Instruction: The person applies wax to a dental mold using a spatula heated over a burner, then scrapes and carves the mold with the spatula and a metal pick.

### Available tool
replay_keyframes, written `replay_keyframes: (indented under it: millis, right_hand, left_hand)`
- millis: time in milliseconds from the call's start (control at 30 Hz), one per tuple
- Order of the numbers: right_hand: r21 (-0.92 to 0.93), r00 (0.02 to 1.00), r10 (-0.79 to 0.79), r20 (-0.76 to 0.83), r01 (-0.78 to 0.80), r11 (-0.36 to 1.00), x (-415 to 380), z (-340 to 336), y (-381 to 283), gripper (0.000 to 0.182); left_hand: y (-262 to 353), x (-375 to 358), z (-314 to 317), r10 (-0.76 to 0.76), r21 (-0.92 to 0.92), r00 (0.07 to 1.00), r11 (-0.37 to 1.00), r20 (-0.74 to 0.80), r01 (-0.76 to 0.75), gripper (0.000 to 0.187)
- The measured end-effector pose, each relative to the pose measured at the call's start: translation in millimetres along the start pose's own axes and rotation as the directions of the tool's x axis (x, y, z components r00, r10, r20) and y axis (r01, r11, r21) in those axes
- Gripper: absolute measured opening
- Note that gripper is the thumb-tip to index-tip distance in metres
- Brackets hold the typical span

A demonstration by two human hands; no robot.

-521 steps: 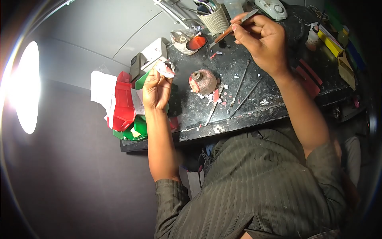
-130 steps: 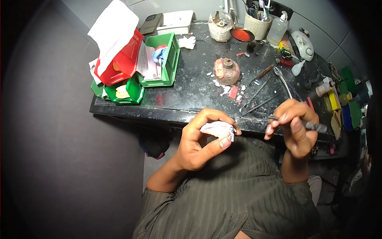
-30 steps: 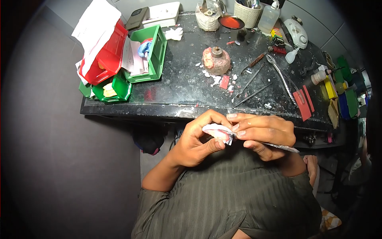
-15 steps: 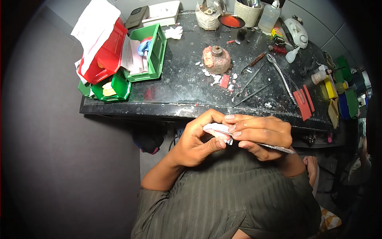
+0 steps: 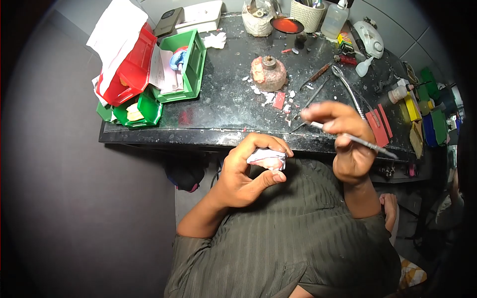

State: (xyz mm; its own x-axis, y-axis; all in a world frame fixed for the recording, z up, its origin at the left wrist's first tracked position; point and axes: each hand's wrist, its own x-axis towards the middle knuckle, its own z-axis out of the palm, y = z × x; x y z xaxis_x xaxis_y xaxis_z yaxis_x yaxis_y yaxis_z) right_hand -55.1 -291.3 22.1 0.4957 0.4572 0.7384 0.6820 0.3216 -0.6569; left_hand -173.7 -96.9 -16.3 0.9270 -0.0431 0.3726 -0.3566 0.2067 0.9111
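My left hand (image 5: 243,174) is closed round a small white and pink dental model (image 5: 268,161), fingers over its top and thumb below, just in front of the bench edge. To the right, my right hand (image 5: 352,144) is raised and grips a slim metal carving tool (image 5: 370,144). The tool slants down to the right, its far end pointing past the hand. Its tip near the fingers is apart from the model. Beyond my hands on the black bench (image 5: 223,109) stands a spirit burner (image 5: 269,74) with pink wax stuck on it, among white and pink scraps.
Metal tools (image 5: 315,97) and pink wax sheets (image 5: 378,124) lie at right. Green bins (image 5: 191,69) and a red bin (image 5: 131,74) stand at left. At the back are a dish of red wax (image 5: 288,25) and a clear bottle (image 5: 335,21). Another person's hand (image 5: 389,204) shows at right.
My right hand has moved away from the model, up and to the right, with the carving tool in it. My left hand still holds the model, now turned so more of its pink side shows.
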Motion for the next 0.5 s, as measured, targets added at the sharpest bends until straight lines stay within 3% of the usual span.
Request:
replay_keyframes:
  millis: [200,233,333,500]
  right_hand:
    - [-0.043,0.971,-0.020,0.238,0.031,0.999,-7,8,-23,0.017]
    - [-0.058,0.966,-0.046,0.255,0.063,0.996,-9,10,-21,0.026]
    - [-0.078,0.961,-0.011,0.276,0.034,0.996,-7,10,-26,0.026]
    - [-0.111,0.953,-0.006,0.304,0.041,0.993,-6,10,-27,0.025]
  left_hand:
    - [1,1,3,0.096,0.017,0.993,0.995,-0.074,-0.095,0.039]
    - [0,1,3,0.096,0.017,0.993,0.995,-0.074,-0.095,0.039]
    - [-4,2,2,0.128,0.001,0.990,0.992,-0.067,-0.128,0.039]
    - [-5,1,0,0.158,0.144,0.985,0.979,-0.064,-0.147,0.035]
